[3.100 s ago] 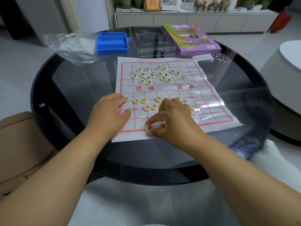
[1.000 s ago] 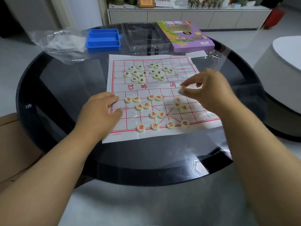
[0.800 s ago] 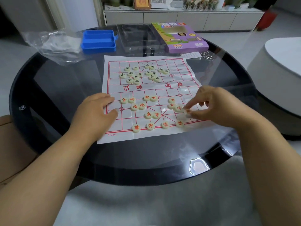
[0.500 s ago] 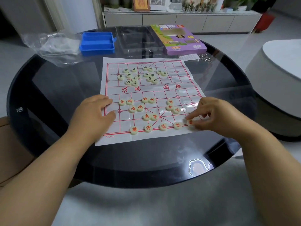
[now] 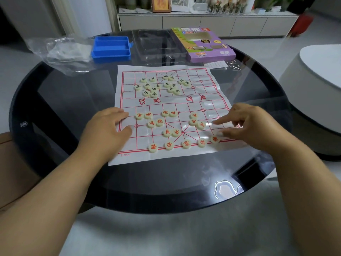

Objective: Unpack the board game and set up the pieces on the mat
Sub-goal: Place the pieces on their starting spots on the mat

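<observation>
Right hand (image 5: 252,126) fingers (image 5: 218,122) now lifting off fifth red piece (image 5: 214,139), spreading, holding nothing. Left hand (image 5: 108,129) lying flat, pressing mat (image 5: 212,85) edge on bench (image 5: 70,100). Filling near row; next probably picking loose red piece (image 5: 201,125).

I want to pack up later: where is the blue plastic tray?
In the head view, the blue plastic tray sits at the table's far left, between the crumpled clear plastic bag and the clear plastic insert.
</observation>
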